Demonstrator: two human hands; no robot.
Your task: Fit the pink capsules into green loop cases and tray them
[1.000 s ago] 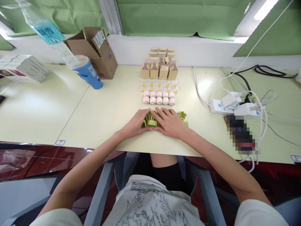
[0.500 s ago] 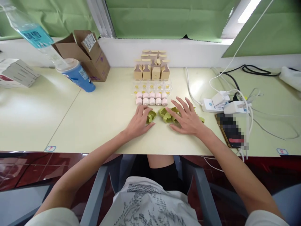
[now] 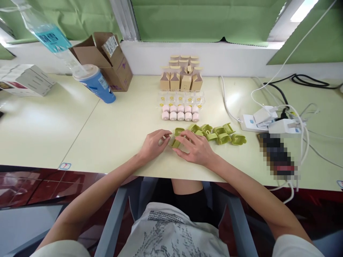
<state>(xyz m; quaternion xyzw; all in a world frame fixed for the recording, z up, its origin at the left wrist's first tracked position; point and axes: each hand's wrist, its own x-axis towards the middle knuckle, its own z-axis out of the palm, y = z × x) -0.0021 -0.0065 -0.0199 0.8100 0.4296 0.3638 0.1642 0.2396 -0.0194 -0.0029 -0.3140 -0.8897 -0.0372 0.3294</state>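
Observation:
Several small green plastic pieces (image 3: 217, 134) lie strewn in a row across the pale table (image 3: 118, 132), just in front of me. My left hand (image 3: 153, 145) and my right hand (image 3: 195, 148) meet at the left end of that row, fingers curled and pinching one green piece (image 3: 176, 142) between them. Behind the green pieces sit two rows of small pink cylinders (image 3: 180, 112), then a row of clear little cups with yellow dots (image 3: 181, 97), then a cluster of tan cardboard boxes (image 3: 181, 75).
A blue cup (image 3: 98, 82) and an open cardboard box (image 3: 107, 59) stand at the back left, with a water bottle (image 3: 45, 32) above them. White power strip and chargers (image 3: 270, 121) with cables lie at the right. A dark blurred object (image 3: 277, 155) rests near the front right edge.
Both hands lay flat over a heap of green pieces, then spread them apart to the right. Now the hands have come back together and pinch one piece at the left end.

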